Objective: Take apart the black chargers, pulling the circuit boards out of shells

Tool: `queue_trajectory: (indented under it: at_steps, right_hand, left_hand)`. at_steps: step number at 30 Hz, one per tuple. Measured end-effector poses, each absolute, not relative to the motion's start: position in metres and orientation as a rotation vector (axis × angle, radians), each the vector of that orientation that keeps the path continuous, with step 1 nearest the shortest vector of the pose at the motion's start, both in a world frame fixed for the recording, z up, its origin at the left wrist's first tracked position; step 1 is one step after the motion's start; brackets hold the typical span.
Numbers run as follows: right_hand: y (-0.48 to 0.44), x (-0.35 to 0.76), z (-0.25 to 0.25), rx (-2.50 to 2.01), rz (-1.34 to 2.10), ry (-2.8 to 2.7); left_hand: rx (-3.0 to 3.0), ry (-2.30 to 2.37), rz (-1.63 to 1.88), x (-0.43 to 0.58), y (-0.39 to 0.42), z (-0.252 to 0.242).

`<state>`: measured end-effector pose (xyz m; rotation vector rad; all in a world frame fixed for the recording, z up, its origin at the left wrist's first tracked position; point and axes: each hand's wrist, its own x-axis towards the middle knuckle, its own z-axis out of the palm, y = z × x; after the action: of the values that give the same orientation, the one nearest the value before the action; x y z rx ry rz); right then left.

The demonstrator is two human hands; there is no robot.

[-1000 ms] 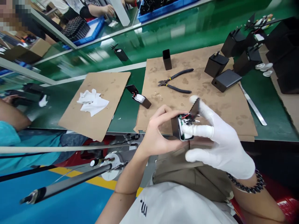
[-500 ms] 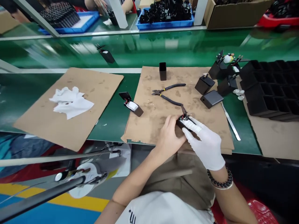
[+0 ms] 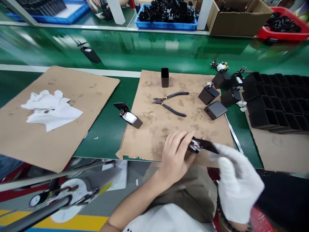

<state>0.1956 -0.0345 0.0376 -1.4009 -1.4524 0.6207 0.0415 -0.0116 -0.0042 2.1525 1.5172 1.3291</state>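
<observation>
My bare left hand (image 3: 176, 154) is wrapped round a small black plastic case (image 3: 193, 147), its open end showing red and white wires. From that end a flat black lid (image 3: 208, 145) sticks out to the right. My right hand (image 3: 238, 180), in a white glove, pinches the lid's far end between thumb and fingers. Above them on the cardboard lie diagonal cutters (image 3: 166, 101) with black handles, jaws to the left. Another opened case (image 3: 131, 118) with a white block inside lies left of the cardboard sheet (image 3: 149, 141).
An empty black case (image 3: 165, 78) stands at the back. Several cases (image 3: 215, 110) cluster right, beside rows of black housings (image 3: 272, 119). White gloves (image 3: 53, 109) lie on the left cardboard. Beyond the green belt (image 3: 135, 48) are a blue tray (image 3: 166, 25), a carton (image 3: 238, 24) and a co-worker's hand.
The case has turned in my left hand, and its lid now points right. My right hand has moved right and down, off the case body. The view has shifted slightly.
</observation>
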Motion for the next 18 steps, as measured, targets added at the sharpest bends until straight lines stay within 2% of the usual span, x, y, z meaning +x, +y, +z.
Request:
queue_trajectory:
  at_steps: [6,10,14,16,18]
  right_hand:
    - [-0.024,0.218,0.066,-1.494,1.096,-1.331]
    - [-0.013,0.226,0.066,-1.564,1.279,-1.319]
    - [-0.009,0.228,0.058,-1.515,1.706,-1.152]
    - [-0.012,0.227,0.052,-1.472,1.715,-1.114]
    - [-0.018,0.223,0.045,-1.435,1.466,-1.189]
  left_hand:
    - [2.718,1.498,1.295,0.034,-0.004,0.010]
    - [2.901,1.422,1.193,0.026,-0.003,0.014]
    - [2.950,1.398,1.171,0.026,-0.004,0.014]
    - [2.902,1.416,1.168,0.029,-0.004,0.013]
    - [2.767,1.424,1.176,0.033,-0.004,0.011]
